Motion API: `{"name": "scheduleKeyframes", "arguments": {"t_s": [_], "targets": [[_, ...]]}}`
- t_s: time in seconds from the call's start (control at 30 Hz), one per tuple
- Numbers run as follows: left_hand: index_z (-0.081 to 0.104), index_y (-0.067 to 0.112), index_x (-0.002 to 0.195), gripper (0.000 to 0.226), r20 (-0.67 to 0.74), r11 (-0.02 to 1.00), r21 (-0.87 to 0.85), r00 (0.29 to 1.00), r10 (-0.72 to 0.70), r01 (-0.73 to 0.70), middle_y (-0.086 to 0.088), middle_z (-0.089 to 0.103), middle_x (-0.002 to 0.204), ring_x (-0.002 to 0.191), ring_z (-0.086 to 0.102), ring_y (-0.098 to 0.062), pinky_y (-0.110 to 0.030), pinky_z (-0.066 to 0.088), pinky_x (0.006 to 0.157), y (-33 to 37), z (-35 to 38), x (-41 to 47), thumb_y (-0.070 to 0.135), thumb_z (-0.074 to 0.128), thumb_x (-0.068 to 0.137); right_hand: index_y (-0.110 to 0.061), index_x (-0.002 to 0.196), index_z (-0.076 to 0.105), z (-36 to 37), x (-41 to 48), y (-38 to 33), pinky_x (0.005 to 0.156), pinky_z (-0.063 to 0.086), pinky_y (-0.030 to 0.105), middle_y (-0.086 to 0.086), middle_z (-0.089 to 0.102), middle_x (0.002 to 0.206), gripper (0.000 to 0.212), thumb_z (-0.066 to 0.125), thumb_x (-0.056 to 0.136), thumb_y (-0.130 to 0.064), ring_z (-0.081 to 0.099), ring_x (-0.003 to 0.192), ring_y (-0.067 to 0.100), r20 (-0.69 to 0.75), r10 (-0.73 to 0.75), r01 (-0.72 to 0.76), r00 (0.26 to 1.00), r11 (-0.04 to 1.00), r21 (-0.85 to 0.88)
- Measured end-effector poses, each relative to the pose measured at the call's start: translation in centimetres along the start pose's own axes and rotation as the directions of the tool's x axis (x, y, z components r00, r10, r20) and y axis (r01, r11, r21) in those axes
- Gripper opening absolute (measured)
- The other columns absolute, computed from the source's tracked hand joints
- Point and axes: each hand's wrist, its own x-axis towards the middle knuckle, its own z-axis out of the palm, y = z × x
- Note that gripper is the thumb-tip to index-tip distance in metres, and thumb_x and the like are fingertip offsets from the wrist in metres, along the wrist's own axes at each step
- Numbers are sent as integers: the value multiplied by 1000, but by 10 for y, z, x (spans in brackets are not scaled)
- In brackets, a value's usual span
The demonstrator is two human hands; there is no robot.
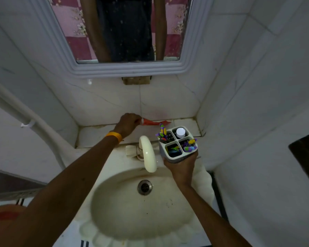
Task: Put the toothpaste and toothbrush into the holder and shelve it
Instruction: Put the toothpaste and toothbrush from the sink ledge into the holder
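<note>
My right hand (181,165) holds a grey-white four-compartment holder (169,157) from below, above the sink's right rim. Colourful toothbrushes (162,133) stick out of its compartments, and a white-capped item (180,132) stands in the far right one. A red toothpaste tube (152,122) lies along the back of the tiled ledge (95,134), behind the holder. My left hand (128,123), with a yellow wristband, is closed around the tube's cap end.
A cream tap (148,154) arches over the cream sink basin (114,211) between my arms. A framed mirror (125,68) hangs above the ledge. Tiled walls close in on both sides; a white pipe (25,120) runs at left.
</note>
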Motion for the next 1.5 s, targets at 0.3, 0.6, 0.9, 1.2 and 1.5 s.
{"name": "scheduleKeyframes", "arguments": {"t_s": [0.3,0.6,0.9,1.2,1.5], "targets": [[69,6,102,20,-357,982,-14,918,173,-191,-14,74,91,80,70,-26,-36,57,77,59,-97,-29,22,58,97,-12,154,33,-4,0,-1,115,53,48,9,57,150,130,105,47,-9,62,138,22,0,-3,3,1000,1000,14],[69,3,110,21,-252,914,13,884,395,-405,-6,71,100,84,65,-13,-10,47,73,136,-133,-73,17,59,97,-15,156,31,-3,0,1,119,51,47,8,52,153,130,106,50,-8,58,142,21,18,-15,14,1000,999,30],[70,5,107,21,-34,923,175,935,353,-342,-13,73,103,93,67,-30,-38,53,82,153,-70,-82,18,56,97,-16,160,30,-2,5,5,114,52,57,10,53,154,132,108,53,-33,57,143,28,22,-31,31,999,999,27],[72,3,102,21,179,921,308,965,190,-238,-17,72,105,99,66,-33,-36,49,82,174,-23,-83,17,62,89,-18,154,37,2,9,12,111,55,56,6,58,148,129,108,50,-41,62,137,27,-5,-32,32,999,999,-5],[63,1,115,26,210,887,375,956,202,-270,-24,70,110,103,65,-39,-42,50,83,194,0,-79,7,58,91,-7,156,30,0,-1,10,116,52,49,-4,46,144,132,108,51,-19,54,137,20,-21,-59,56,998,992,-113]]}}
